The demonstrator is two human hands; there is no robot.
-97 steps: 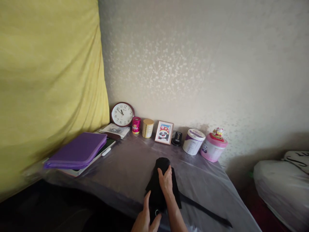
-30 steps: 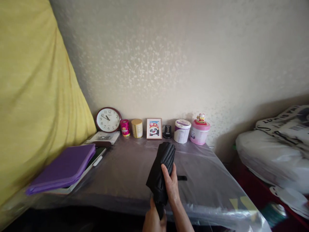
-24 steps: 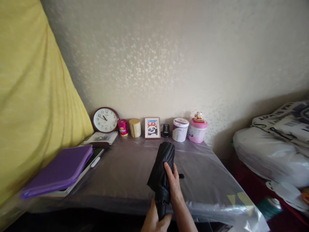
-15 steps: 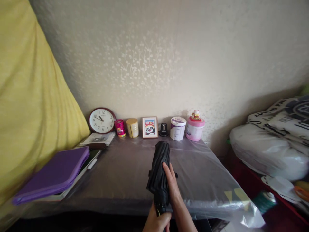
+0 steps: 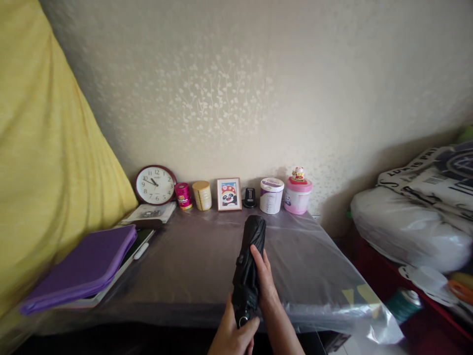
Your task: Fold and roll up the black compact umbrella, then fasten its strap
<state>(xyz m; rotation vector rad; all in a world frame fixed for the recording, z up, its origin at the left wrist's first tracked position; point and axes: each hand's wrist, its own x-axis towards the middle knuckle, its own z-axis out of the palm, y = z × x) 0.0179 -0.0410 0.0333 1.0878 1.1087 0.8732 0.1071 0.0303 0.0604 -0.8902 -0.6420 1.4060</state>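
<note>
A folded black umbrella (image 5: 251,251) points away from me over the near middle of the table (image 5: 192,261). My right hand (image 5: 264,283) wraps round its canopy from the right, fingers closed on the fabric. My left hand (image 5: 232,335) grips the handle end at the bottom of the view, thumb by a small metal ring. A strap with a small fastener runs round the canopy just above my right fingers.
Along the wall stand a round clock (image 5: 154,184), two small tins (image 5: 192,195), a framed panda picture (image 5: 229,194), a white tub (image 5: 271,195) and a pink tub (image 5: 297,195). A purple case (image 5: 83,264) lies at left by a yellow curtain (image 5: 44,162). Bagged bedding (image 5: 410,227) sits at right.
The loose umbrella canopy has been gathered and rolled tight; its strap, hanging free to the right a second ago, now wraps round it. My view shifted right and back from the table.
</note>
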